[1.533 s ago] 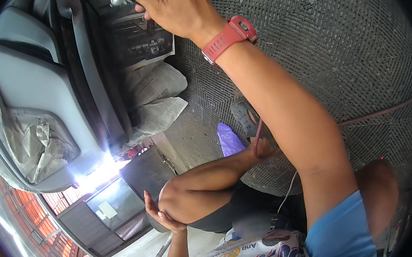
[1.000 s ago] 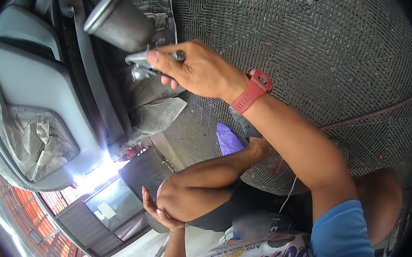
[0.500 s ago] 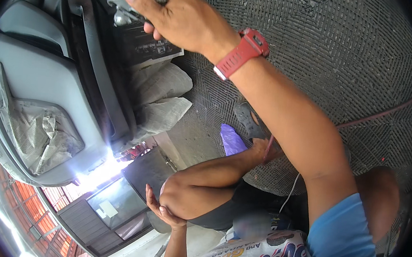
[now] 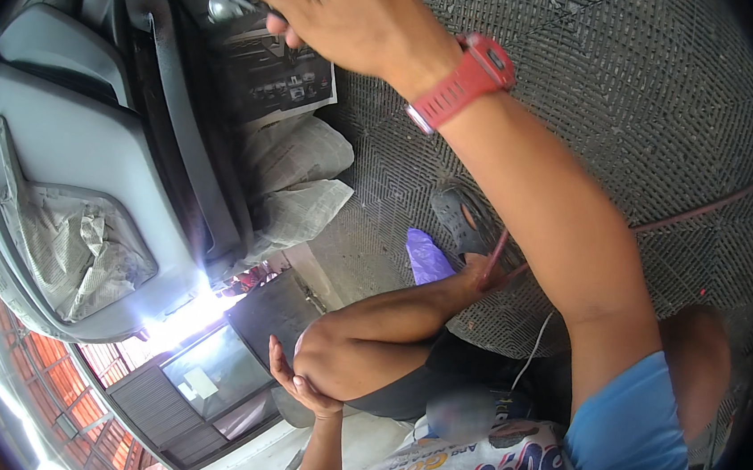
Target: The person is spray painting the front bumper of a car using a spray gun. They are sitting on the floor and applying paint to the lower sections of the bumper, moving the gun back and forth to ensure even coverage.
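Observation:
At the top of the picture my right hand (image 4: 359,23), with a red watch (image 4: 470,82) on its wrist, is closed around a metal spray gun (image 4: 226,7). The gun's upper part runs past the picture's edge. Its silver front end is beside the grey car bumper (image 4: 63,127), and I cannot tell whether any spray comes out. Crumpled newspaper (image 4: 79,254) covers a recess in the bumper. Lower down, my left hand (image 4: 305,390) rests against my bent knee (image 4: 321,355), fingers stretched out and holding nothing.
Newspaper sheets (image 4: 298,215) stick out along the bumper's edge above dark ribbed matting (image 4: 585,101). A reddish hose (image 4: 710,206) crosses the mat behind my right arm. Near my foot are a grey clog (image 4: 458,220) and a purple piece (image 4: 428,257). Strong glare (image 4: 186,317) shows below the bumper.
My right hand and the spray gun have shifted upward, and the gun is now cut off more by the top edge. More of the clog shows. My left hand stays on the knee.

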The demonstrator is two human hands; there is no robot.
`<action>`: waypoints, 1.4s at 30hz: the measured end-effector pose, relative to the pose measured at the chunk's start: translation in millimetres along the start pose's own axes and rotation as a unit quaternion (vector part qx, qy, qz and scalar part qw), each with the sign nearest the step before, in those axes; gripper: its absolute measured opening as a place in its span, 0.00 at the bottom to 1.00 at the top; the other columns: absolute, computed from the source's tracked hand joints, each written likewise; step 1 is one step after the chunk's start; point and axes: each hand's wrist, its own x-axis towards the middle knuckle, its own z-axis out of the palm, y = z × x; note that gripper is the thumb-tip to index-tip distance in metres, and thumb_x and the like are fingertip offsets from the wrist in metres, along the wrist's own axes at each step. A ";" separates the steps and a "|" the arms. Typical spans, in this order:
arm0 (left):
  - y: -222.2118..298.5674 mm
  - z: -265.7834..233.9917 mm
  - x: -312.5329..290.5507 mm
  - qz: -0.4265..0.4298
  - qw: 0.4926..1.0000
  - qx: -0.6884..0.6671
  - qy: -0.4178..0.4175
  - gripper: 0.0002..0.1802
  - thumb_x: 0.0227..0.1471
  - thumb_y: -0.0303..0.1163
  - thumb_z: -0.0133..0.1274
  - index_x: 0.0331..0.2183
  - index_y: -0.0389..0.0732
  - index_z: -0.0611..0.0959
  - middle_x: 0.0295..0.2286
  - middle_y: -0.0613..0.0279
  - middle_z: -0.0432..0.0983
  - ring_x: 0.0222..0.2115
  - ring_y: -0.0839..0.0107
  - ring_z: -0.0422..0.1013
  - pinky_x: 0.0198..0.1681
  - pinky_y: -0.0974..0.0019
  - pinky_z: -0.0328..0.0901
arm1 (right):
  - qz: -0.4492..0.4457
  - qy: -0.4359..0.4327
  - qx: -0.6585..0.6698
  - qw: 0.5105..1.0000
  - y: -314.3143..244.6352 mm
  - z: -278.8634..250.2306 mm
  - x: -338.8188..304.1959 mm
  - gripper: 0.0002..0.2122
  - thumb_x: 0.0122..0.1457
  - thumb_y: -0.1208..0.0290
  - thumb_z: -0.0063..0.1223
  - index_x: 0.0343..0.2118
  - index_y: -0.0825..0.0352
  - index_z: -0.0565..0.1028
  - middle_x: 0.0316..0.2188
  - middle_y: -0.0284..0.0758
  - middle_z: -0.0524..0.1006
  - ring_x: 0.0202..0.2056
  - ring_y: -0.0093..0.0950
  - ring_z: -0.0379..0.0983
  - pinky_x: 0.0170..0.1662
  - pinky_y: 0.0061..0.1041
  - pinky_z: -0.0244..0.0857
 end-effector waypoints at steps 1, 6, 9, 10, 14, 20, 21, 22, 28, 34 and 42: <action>1.9 1.0 0.9 0.000 1.000 -0.001 0.001 0.46 0.71 0.61 0.36 0.71 0.31 0.63 0.72 0.42 0.57 0.75 0.51 0.51 0.79 0.47 0.41 | 0.023 -0.021 0.021 0.999 -3.8 -1.7 -9.7 0.24 0.74 0.43 0.51 0.44 0.59 0.90 0.30 0.39 0.88 0.34 0.40 0.87 0.44 0.35 0.80; 6.6 2.4 5.6 0.016 1.000 -0.001 0.003 0.45 0.71 0.60 0.38 0.71 0.32 0.64 0.72 0.41 0.58 0.74 0.50 0.52 0.78 0.46 0.42 | 0.113 -0.138 0.067 0.982 -24.3 -3.0 -57.4 0.22 0.77 0.47 0.49 0.53 0.59 0.88 0.37 0.38 0.90 0.36 0.34 0.88 0.44 0.33 0.80; 13.2 5.1 7.9 0.021 1.000 0.002 0.012 0.45 0.70 0.60 0.38 0.70 0.32 0.65 0.72 0.41 0.59 0.74 0.50 0.53 0.78 0.46 0.43 | 0.142 -0.216 0.079 0.963 -34.0 0.7 -68.8 0.23 0.77 0.47 0.49 0.54 0.61 0.87 0.36 0.39 0.90 0.35 0.34 0.88 0.42 0.33 0.80; 14.9 6.0 7.4 0.022 1.000 0.003 0.017 0.44 0.70 0.59 0.39 0.70 0.32 0.66 0.72 0.41 0.59 0.74 0.50 0.53 0.78 0.46 0.43 | 0.163 -0.256 0.073 0.950 -38.4 -0.5 -68.2 0.23 0.77 0.47 0.49 0.54 0.61 0.87 0.36 0.40 0.90 0.34 0.34 0.88 0.42 0.33 0.80; 17.3 6.3 3.4 0.016 0.999 0.005 0.028 0.42 0.69 0.56 0.40 0.69 0.32 0.67 0.71 0.41 0.60 0.74 0.49 0.54 0.78 0.46 0.43 | 0.148 -0.238 0.098 0.955 -54.8 1.8 -62.2 0.23 0.77 0.48 0.49 0.53 0.63 0.87 0.31 0.43 0.88 0.27 0.33 0.83 0.36 0.33 0.77; 17.0 0.5 0.1 0.007 1.000 0.012 0.028 0.40 0.69 0.53 0.41 0.68 0.31 0.68 0.71 0.39 0.61 0.73 0.48 0.55 0.77 0.47 0.45 | 0.015 -0.062 0.008 0.998 -73.1 1.2 -20.4 0.22 0.77 0.50 0.52 0.51 0.65 0.87 0.30 0.46 0.87 0.30 0.38 0.87 0.35 0.34 0.78; 15.4 -1.0 0.7 0.009 1.000 0.012 0.026 0.40 0.69 0.52 0.41 0.68 0.31 0.68 0.71 0.39 0.61 0.73 0.48 0.56 0.77 0.47 0.45 | -0.024 -0.037 0.004 0.999 -76.2 3.2 -13.6 0.22 0.76 0.49 0.52 0.51 0.66 0.87 0.31 0.47 0.87 0.31 0.39 0.87 0.36 0.34 0.78; 13.5 -2.5 1.7 0.012 1.000 0.011 0.024 0.40 0.69 0.52 0.41 0.68 0.31 0.69 0.71 0.39 0.61 0.73 0.48 0.56 0.77 0.47 0.45 | -0.063 -0.013 0.001 0.998 -79.8 5.3 -7.6 0.23 0.76 0.49 0.52 0.52 0.66 0.86 0.32 0.47 0.87 0.32 0.40 0.88 0.37 0.35 0.78; 10.2 -3.3 15.2 0.029 0.999 -0.006 0.019 0.37 0.70 0.48 0.44 0.67 0.30 0.70 0.70 0.38 0.62 0.72 0.46 0.58 0.76 0.46 0.46 | 0.030 -0.128 -0.055 0.990 -126.3 13.4 -20.6 0.28 0.77 0.46 0.49 0.58 0.70 0.83 0.29 0.32 0.84 0.32 0.18 0.78 0.37 0.18 0.74; 25.3 0.1 32.7 0.016 0.999 -0.004 0.031 0.32 0.69 0.47 0.47 0.65 0.36 0.74 0.69 0.40 0.65 0.71 0.44 0.60 0.75 0.43 0.49 | 0.112 -0.227 -0.010 0.967 -139.3 42.8 -88.3 0.25 0.76 0.52 0.53 0.58 0.72 0.82 0.16 0.45 0.73 0.17 0.23 0.72 0.25 0.32 0.66; 40.2 4.4 41.7 -0.012 0.999 -0.018 0.035 0.27 0.67 0.41 0.51 0.61 0.37 0.79 0.68 0.43 0.68 0.69 0.45 0.63 0.74 0.44 0.53 | 0.172 -0.356 0.004 0.918 -164.1 66.3 -119.8 0.25 0.79 0.53 0.49 0.64 0.70 0.78 0.27 0.35 0.83 0.29 0.21 0.80 0.37 0.26 0.76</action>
